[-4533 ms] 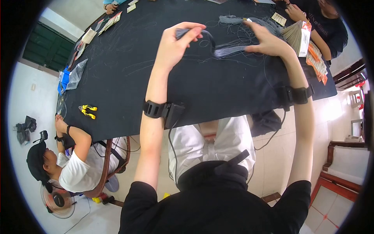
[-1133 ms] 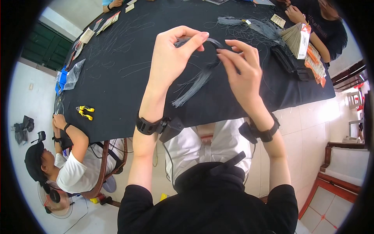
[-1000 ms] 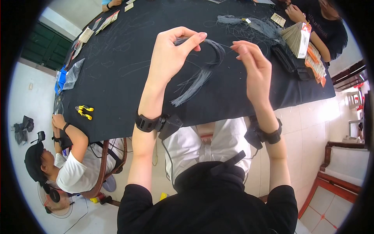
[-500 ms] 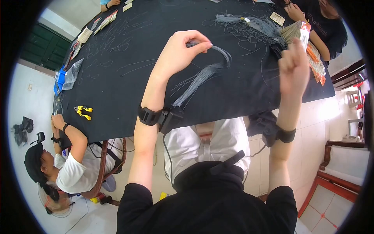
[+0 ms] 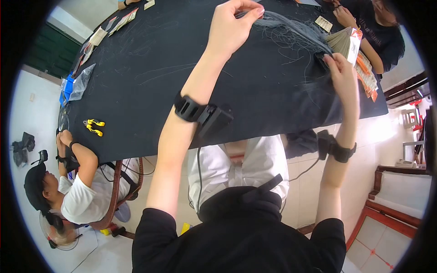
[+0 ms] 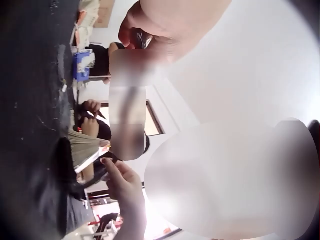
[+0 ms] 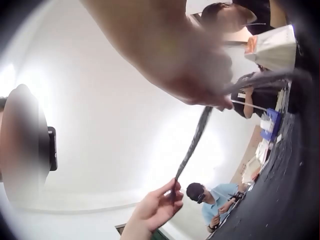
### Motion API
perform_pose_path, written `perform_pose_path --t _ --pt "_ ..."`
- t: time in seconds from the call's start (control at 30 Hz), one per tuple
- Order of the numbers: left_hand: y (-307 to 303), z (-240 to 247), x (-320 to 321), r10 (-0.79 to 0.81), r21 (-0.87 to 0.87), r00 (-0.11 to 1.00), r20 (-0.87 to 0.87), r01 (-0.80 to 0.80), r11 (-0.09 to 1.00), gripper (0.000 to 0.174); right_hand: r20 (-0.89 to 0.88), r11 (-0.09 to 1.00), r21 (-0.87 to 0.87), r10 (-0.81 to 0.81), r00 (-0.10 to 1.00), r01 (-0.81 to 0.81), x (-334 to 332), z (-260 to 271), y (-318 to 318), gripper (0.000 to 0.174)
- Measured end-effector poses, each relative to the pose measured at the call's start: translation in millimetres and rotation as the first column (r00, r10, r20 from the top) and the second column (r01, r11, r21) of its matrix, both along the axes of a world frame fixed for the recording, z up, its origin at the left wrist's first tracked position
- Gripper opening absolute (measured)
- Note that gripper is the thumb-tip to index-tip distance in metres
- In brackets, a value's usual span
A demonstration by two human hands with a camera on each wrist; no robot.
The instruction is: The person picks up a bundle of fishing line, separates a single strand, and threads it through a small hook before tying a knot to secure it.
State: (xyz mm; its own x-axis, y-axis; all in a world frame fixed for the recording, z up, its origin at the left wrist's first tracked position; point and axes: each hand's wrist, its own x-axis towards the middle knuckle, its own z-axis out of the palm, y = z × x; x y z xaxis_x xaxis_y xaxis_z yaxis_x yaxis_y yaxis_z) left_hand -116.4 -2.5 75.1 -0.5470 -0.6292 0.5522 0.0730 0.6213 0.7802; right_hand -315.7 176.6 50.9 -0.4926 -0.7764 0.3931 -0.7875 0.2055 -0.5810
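Observation:
At the table's far side, my left hand (image 5: 232,28) pinches one end of a grey strand bundle (image 7: 196,137), thumb against fingers. The bundle stretches taut to my right hand (image 5: 345,82), whose thumb and fingers grip it beside the fanned card stack (image 5: 339,42). In the right wrist view, a blurred dark length runs on past the right hand (image 7: 200,75) toward the table. Loose grey strands (image 5: 291,38) lie tangled beneath the bundle. The left wrist view shows the left hand (image 6: 175,25) above and the right hand (image 6: 124,182) below.
Yellow-handled pliers (image 5: 94,127) and a clear plastic bag (image 5: 82,82) lie at the left of the black-covered table (image 5: 182,109). Orange-edged cards (image 5: 368,79) lie at the right. People sit at the left, far side and right.
My left hand has moved away from me and right, carrying the bundle. My right hand has moved slightly down and now grips the bundle. The strands that hung in a curve are stretched between both hands.

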Motion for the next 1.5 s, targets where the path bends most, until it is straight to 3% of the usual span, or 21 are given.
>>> perform_pose_path --t 0.1,0.17,0.2,0.23,0.3,0.33,0.43,0.47,0.57,0.73,0.83,0.9,0.97,1.03,1.17,1.23,1.37,1.5 --pt "-20 -37 -23 0.040 0.138 0.994 0.099 -0.054 0.989 0.017 -0.126 0.993 0.106 -0.047 0.991 0.060 -35 -3 9 0.027" --pt "-24 -65 -33 0.059 0.015 0.915 0.400 -0.071 0.997 0.032 -0.123 0.993 0.093 -0.062 0.990 0.074 -47 -3 12 0.032" --pt "-15 -78 -36 0.336 -0.286 0.753 0.567 -0.203 0.937 0.048 -0.145 1.000 -0.026 -0.009 0.989 0.006 -56 -11 11 0.035" --pt "-5 -84 -35 0.358 -0.323 0.727 0.585 -0.196 0.926 0.058 0.074 0.997 0.002 0.079 0.994 -0.079 -48 -3 11 0.035" --pt "9 -87 -36 0.273 -0.281 0.825 0.495 -0.146 0.949 0.056 0.502 0.967 0.003 0.217 0.837 -0.253 -3 21 13 0.034" --pt "17 -86 -35 0.333 -0.374 0.853 0.403 -0.178 0.910 0.050 0.576 0.958 -0.052 0.259 0.775 -0.282 19 23 11 0.035" --pt "31 -57 -24 0.090 -0.163 0.937 0.337 -0.037 0.986 0.043 0.645 0.884 -0.187 0.440 0.625 -0.429 45 16 -4 0.037" --pt "34 -43 -19 -0.174 0.246 0.938 0.300 0.100 0.964 0.034 0.666 0.846 -0.239 0.500 0.554 -0.477 48 12 -9 0.037" --pt "43 -27 5 -0.303 0.370 0.940 0.157 0.229 0.900 0.033 0.637 0.822 -0.298 0.549 0.540 -0.484 67 2 -24 0.037" --pt "51 -18 41 -0.154 0.270 0.963 0.221 0.091 0.958 0.022 0.446 0.838 -0.210 0.541 0.713 -0.504 93 -4 -39 0.036" --pt "52 -19 52 -0.071 0.267 0.965 0.254 0.001 0.964 0.019 0.377 0.817 -0.211 0.575 0.726 -0.537 104 -6 -44 0.037" --pt "50 -24 60 -0.054 0.301 0.979 0.197 -0.008 0.954 0.019 0.379 0.841 -0.180 0.538 0.752 -0.511 112 -4 -45 0.025" --pt "45 -30 68 -0.135 0.472 0.991 0.004 0.117 0.874 0.018 0.369 0.857 -0.096 0.503 0.782 -0.506 115 -4 -47 0.019" --pt "40 -32 79 -0.164 0.654 0.959 -0.232 0.279 0.703 0.017 0.336 0.862 -0.096 0.499 0.799 -0.498 117 -8 -51 0.015" --pt "29 -35 113 -0.179 0.737 0.931 -0.318 0.361 0.572 0.015 0.339 0.850 -0.101 0.518 0.785 -0.517 114 -20 -58 0.016" --pt "22 -34 133 -0.221 0.731 0.923 -0.314 0.384 0.564 0.013 0.357 0.837 -0.107 0.536 0.765 -0.537 112 -26 -63 0.016" --pt "12 -22 177 -0.076 0.642 0.996 0.054 0.024 0.766 0.013 0.480 0.782 -0.094 0.577 0.661 -0.616 111 -39 -76 0.018" --pt "7 -18 213 0.068 0.392 0.894 0.442 -0.261 0.882 0.012 0.557 0.722 -0.048 0.593 0.582 -0.690 122 -42 -87 0.020"
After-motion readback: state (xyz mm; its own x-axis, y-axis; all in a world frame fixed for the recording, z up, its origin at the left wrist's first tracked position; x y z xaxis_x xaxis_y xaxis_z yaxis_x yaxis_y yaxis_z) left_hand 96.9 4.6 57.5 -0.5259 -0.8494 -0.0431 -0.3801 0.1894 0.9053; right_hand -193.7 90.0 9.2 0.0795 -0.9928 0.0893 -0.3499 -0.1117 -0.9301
